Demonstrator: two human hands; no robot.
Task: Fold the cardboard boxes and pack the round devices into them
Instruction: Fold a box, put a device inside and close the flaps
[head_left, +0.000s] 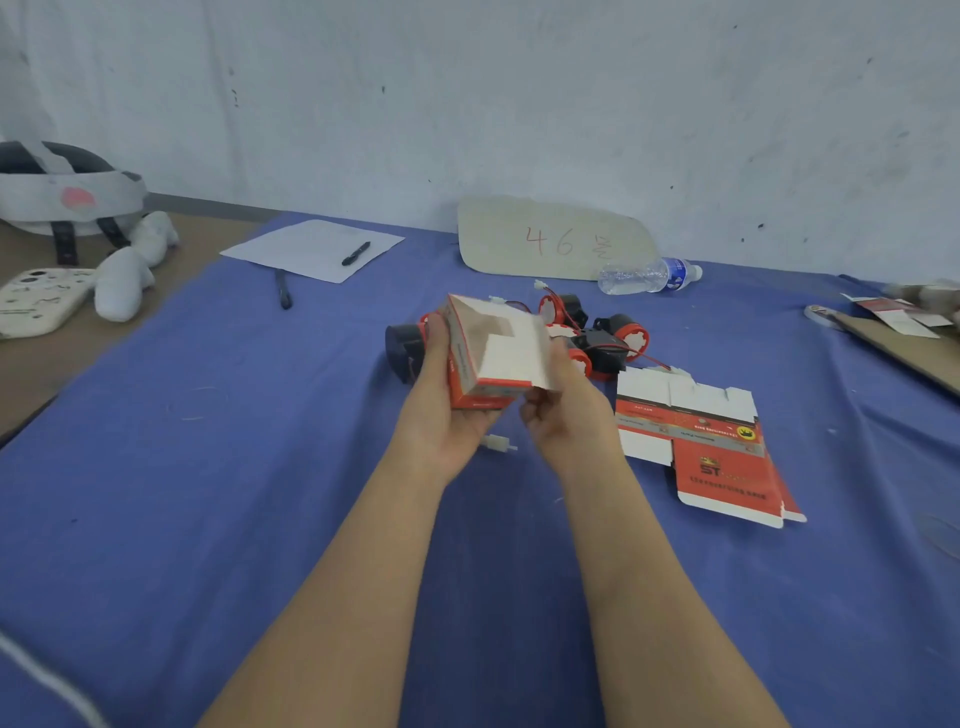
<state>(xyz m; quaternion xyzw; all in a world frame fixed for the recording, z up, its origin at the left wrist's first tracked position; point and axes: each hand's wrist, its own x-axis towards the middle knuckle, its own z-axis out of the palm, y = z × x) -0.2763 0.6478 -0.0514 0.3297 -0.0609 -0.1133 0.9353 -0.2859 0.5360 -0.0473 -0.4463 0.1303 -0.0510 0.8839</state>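
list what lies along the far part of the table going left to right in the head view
phone → white soft object → sheet of paper → cardboard sign marked 46 → water bottle → brown cardboard piece at the right edge

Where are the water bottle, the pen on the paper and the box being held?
water bottle (636, 277): head view, on its clear middle part.
pen (356, 253): head view, on the middle of its barrel.
box (506, 353): head view, on its white upper panel.
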